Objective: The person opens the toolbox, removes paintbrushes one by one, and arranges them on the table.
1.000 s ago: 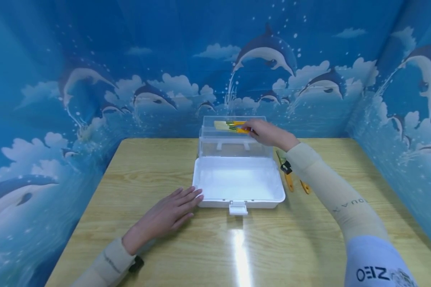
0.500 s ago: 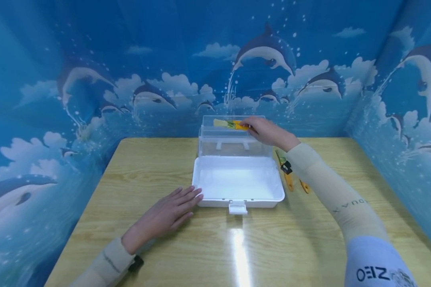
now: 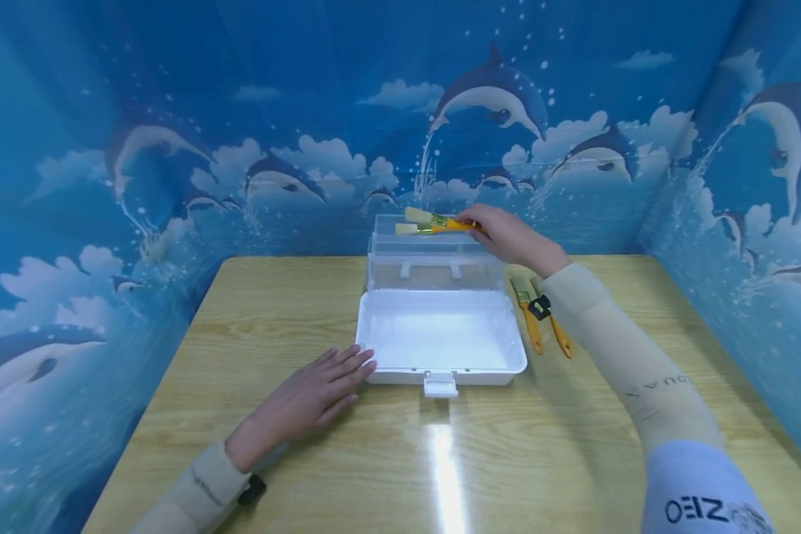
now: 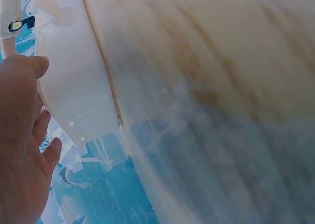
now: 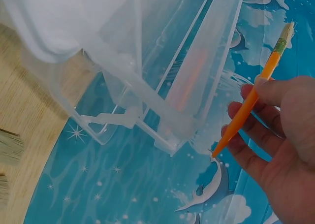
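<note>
A white plastic box (image 3: 440,334) stands with its lid up, and clear tiered trays (image 3: 434,256) rise behind its base. My right hand (image 3: 503,233) pinches an orange-handled paintbrush (image 3: 430,217) above the top tray, bristles pointing left. In the right wrist view that paintbrush (image 5: 246,106) lies across the fingers under the thumb. A second brush shape just below it in the head view looks like a reflection in the clear plastic. My left hand (image 3: 310,397), fingers straight, touches the front left corner of the box.
Two more orange-handled paintbrushes, one nearer the box (image 3: 529,315) and one (image 3: 561,336) partly behind the right wrist strap, lie on the wooden table (image 3: 274,304). A latch (image 3: 440,385) sticks out at the box's front. A dolphin-print backdrop (image 3: 320,111) rises behind.
The paintbrush in my right hand has risen slightly above the trays, and its bristle end has tilted up. My left hand and the box stay put.
</note>
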The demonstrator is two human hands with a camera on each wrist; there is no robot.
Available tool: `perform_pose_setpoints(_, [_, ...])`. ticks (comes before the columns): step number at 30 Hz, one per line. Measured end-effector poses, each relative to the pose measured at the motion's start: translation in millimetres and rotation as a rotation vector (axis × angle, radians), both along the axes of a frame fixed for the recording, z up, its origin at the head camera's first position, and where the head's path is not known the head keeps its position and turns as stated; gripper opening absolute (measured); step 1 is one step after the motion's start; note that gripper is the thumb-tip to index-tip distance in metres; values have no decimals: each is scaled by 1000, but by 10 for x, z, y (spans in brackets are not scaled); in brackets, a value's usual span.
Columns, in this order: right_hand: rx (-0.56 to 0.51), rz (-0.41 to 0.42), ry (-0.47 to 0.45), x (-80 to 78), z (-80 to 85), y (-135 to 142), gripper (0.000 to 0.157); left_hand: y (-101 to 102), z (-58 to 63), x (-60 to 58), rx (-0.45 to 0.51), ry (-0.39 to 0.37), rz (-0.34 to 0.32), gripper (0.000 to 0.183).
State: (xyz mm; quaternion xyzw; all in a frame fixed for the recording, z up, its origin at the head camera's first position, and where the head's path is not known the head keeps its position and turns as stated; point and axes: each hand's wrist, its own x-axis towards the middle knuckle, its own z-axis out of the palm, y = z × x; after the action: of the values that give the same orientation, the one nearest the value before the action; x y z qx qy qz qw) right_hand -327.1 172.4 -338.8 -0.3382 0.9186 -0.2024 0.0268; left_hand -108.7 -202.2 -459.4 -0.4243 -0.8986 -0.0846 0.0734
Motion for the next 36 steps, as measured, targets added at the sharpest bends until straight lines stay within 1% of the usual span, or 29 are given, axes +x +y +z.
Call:
perform_pose_setpoints(7, [-4, -10, 0, 43, 2, 29, 36, 0, 1, 2, 0, 23, -1, 57])
perform_pose_setpoints(15, [-23, -15, 2, 52, -29, 100, 37, 2, 6, 0, -25, -14, 18, 57])
perform_pose_setpoints(20, [-26, -23, -1, 45, -59, 144, 38, 2, 7, 0, -30, -19, 20, 58])
perform_pose_setpoints(26, [-46, -23, 4, 62, -81, 208, 40, 6, 10, -1, -31, -12, 16, 58])
perform_pose_setpoints(31, [-63, -42, -10, 74, -112, 272, 41, 11, 14, 4, -27, -13, 18, 57])
perform_pose_setpoints(36, [-88, -58, -21, 81, -160, 340, 40, 16, 14, 9, -12, 13, 9, 58])
